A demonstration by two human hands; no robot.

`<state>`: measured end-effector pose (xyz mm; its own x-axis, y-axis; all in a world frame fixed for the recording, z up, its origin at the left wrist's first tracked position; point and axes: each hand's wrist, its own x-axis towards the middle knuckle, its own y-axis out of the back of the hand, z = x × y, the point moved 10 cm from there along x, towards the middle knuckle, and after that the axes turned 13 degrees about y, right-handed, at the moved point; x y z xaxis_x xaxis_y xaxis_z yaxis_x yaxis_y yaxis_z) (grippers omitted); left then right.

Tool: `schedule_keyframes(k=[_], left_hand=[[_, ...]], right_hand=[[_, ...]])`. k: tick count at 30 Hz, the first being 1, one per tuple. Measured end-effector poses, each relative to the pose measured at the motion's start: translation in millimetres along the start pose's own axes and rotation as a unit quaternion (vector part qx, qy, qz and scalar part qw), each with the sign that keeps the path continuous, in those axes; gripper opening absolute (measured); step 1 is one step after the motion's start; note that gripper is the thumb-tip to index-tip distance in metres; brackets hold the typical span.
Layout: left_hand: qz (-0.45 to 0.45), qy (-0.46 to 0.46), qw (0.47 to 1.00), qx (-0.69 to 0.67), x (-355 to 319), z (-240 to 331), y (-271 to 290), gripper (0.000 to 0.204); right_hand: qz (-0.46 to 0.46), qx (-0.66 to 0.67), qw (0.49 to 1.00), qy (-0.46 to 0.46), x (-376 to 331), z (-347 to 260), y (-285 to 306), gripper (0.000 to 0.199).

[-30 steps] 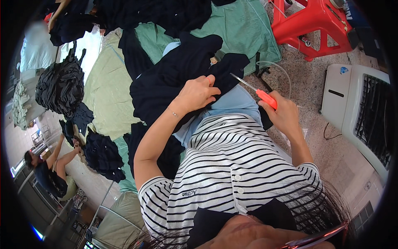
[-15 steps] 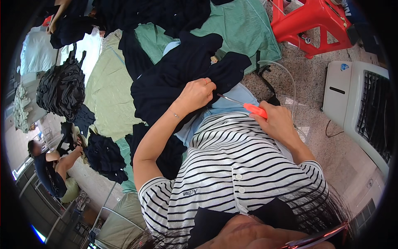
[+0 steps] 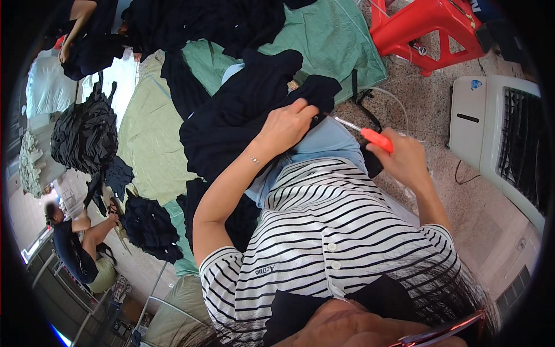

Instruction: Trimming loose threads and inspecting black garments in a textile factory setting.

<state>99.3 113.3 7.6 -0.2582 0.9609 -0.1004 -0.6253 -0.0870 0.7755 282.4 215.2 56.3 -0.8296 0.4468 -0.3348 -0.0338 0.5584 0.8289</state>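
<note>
A dark navy garment lies bunched across my lap, over light blue denim. My left hand is closed on the garment's right-hand part, with thumb and fingers pinching its edge. In my right hand is a seam ripper, gripped by its orange-red handle. Its thin metal shaft points left toward the pinched cloth. The shaft's end comes close to my left fingertips; whether it touches the cloth I cannot tell.
Green sheeting and yellowish sheeting cover the floor ahead, with more dark garments piled on top. A red plastic stool and a white air cooler stand right. Dark bundles and a seated person are left.
My left hand has shifted right and slightly up along the garment's edge. My right hand has moved right with the seam ripper. The view has also shifted slightly.
</note>
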Motion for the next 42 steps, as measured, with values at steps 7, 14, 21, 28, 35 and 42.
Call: schedule_keyframes(k=[7, 14, 21, 28, 35, 42], left_hand=[[-0.147, 0.014, 0.987, 0.059, 24, -20, -46, 0.02], [-0.099, 0.011, 0.995, 0.028, 20, -16, -37, 0.017], [-0.028, 0.022, 0.999, -0.022, 16, -20, -26, 0.017], [-0.034, 0.024, 0.999, -0.032, 15, -23, -28, 0.023], [-0.076, 0.05, 0.996, -0.016, 21, -31, -38, 0.035], [-0.004, 0.15, 0.935, 0.321, 37, -14, -24, 0.091]], right_hand=[[0.028, -0.01, 0.999, 0.016, -4, 3, 12, 0.037], [0.013, 0.009, 1.0, 0.019, 5, -2, 1, 0.038], [-0.011, 0.012, 0.999, 0.045, 6, -13, -7, 0.041], [-0.032, -0.015, 0.998, 0.047, 10, -18, -10, 0.041], [-0.028, 0.007, 0.999, 0.036, 16, -8, -16, 0.043], [0.23, 0.111, 0.965, -0.056, 30, 40, 33, 0.039]])
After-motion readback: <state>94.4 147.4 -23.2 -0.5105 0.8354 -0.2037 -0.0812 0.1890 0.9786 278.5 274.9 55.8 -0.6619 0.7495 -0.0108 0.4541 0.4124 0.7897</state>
